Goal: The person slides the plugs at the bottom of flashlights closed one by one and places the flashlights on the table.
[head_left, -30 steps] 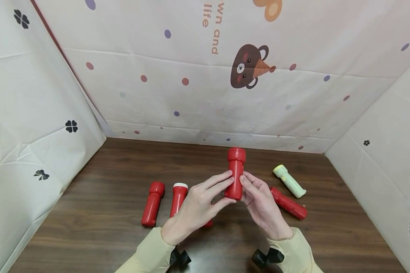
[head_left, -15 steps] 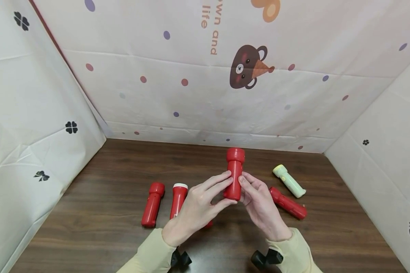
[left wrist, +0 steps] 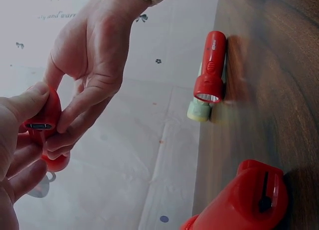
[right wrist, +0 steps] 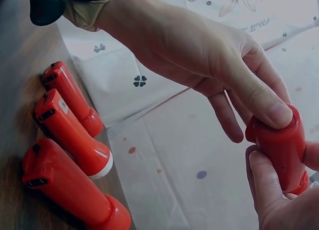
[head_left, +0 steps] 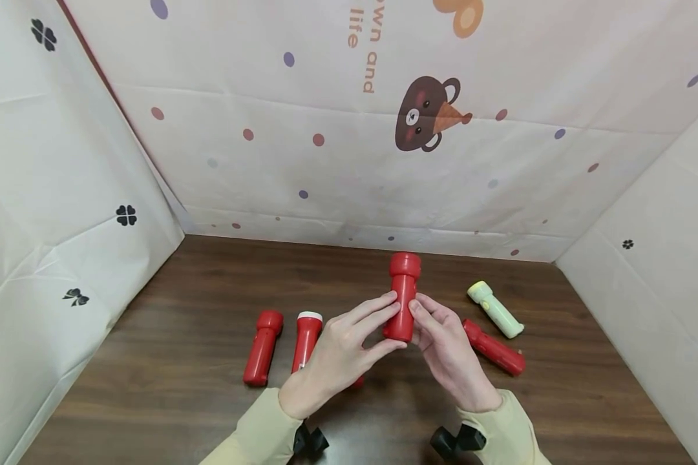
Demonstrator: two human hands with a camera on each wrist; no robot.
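Head view — I see the torch (head_left: 405, 284) held up off the table (head_left: 169, 336), between both hands. On the torch's left, the left hand (head_left: 340, 352) pinches it narrowly, thumb at its lower end and fingertips on its side. On its right, the right hand (head_left: 450, 355) pinches it too, thumb against the barrel. To the torch's left lie a red light (head_left: 262, 349), a white-rimmed light (head_left: 307, 339) and, closest of the three, a half-hidden light (head_left: 357, 382) mostly covered by the left hand; my right wrist view shows all three side by side. To the torch's right, past the right hand, lie a red lamp (head_left: 494, 349) and a green lamp (head_left: 496, 310), near each other. My left wrist view shows a slot (left wrist: 40, 126) in the torch's end. Behind the torch rises a printed sheet (head_left: 227, 174).
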